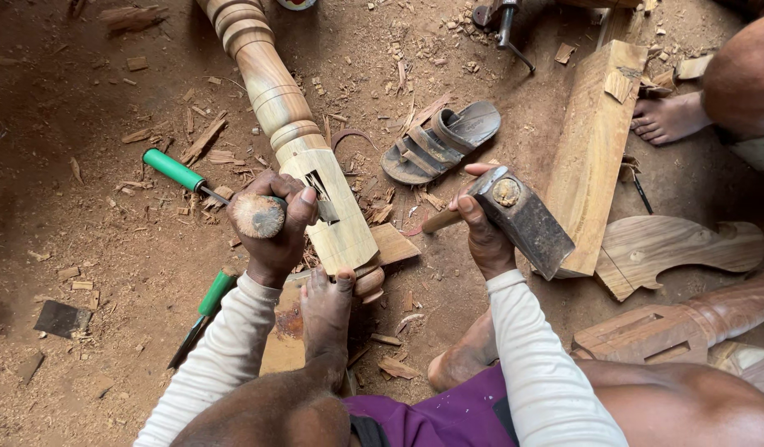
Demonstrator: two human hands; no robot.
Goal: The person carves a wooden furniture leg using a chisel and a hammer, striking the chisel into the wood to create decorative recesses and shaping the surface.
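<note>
My left hand [274, 223] grips a chisel by its round wooden handle [257, 215]. The chisel's blade sits in a rectangular slot cut into the square end of a pale turned wooden leg [270, 83] lying on the dirt floor. My right hand [481, 236] holds a hammer just below its heavy dark steel head [522, 219], raised to the right of the leg. My bare left foot [328, 310] presses on the near end of the leg.
A green-handled chisel [175, 170] lies left of the leg, another [208, 302] by my left arm. A grey sandal [440, 141], a wood plank [593, 141], a carved curved piece [688, 244] and another person's foot [667, 116] lie right. Wood chips cover the floor.
</note>
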